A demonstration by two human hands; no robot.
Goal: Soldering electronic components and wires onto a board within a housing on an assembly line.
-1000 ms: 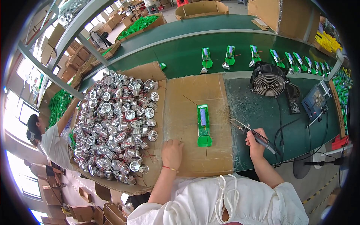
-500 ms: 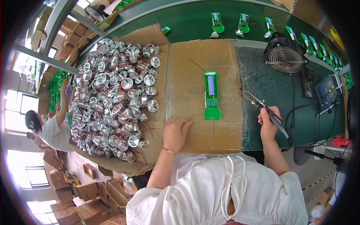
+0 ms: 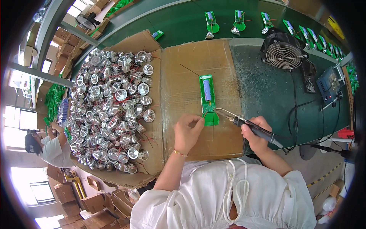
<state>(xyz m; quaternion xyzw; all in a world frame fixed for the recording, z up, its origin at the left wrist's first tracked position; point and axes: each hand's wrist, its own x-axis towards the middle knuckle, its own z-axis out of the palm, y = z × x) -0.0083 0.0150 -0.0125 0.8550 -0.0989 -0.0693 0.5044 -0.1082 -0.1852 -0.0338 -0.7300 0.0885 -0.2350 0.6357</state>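
Note:
A green plastic housing (image 3: pixel 211 121) lies on the cardboard sheet in front of me, with a purple cylindrical battery cell (image 3: pixel 207 90) and a small green circuit board (image 3: pixel 208 109) in it. Thin dark wires stick out from its two ends. My right hand (image 3: pixel 257 134) grips a soldering iron (image 3: pixel 254 129) with its bent tip at the board's right edge. At the board's left, my left hand (image 3: pixel 188 131) pinches a thin wire between thumb and forefinger; its end reaches toward the board.
A cardboard tray (image 3: pixel 155 95) heaped with silvery reflector cups (image 3: pixel 121 94) stands at left. A fan (image 3: pixel 284 55) and a blue soldering station (image 3: pixel 328 88) sit at right. Several green housings with cells (image 3: pixel 239 21) line the green belt (image 3: pixel 183 24) behind. Another person (image 3: pixel 51 147) works far left.
My right hand has brought the soldering iron left to the circuit board. My left hand has risen and moved right toward the board. The view has shifted slightly.

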